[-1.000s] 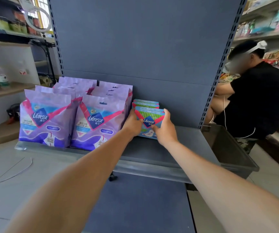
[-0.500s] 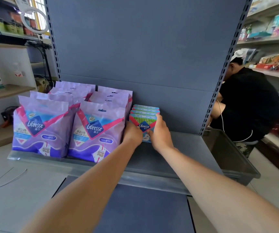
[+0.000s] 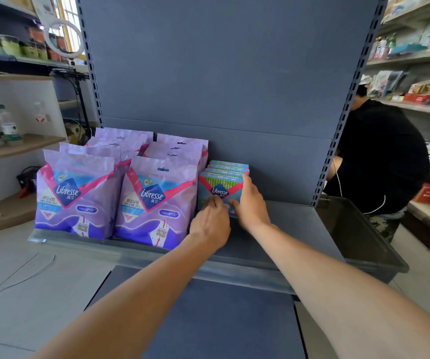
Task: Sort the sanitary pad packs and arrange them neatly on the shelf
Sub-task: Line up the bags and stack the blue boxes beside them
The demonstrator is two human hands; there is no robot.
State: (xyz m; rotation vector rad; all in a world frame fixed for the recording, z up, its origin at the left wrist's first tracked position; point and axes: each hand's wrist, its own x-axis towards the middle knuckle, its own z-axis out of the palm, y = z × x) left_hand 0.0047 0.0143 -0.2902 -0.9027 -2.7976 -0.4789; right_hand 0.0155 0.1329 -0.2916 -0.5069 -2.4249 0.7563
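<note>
Step, by our reading: squaring row of small blue packs (image 3: 221, 189) on shelf (image 3: 286, 229), just right of purple packs (image 3: 154, 200). Left hand (image 3: 210, 224): fingertips touch front pack's face, loosely curled, grasping nothing. Right hand (image 3: 250, 203) grips its right edge. Next we press row flush, likely gently.

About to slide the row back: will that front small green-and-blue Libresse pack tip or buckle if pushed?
The front small pack looks flat-faced with crisp edges, so probably fairly stiff, not floppy. It stands upright on a narrow base but leans against more small packs behind, so tipping backward seems unlikely. Its glossy wrap may slip along the shelf easily; both hands, left hand and right hand, steady it.
</note>
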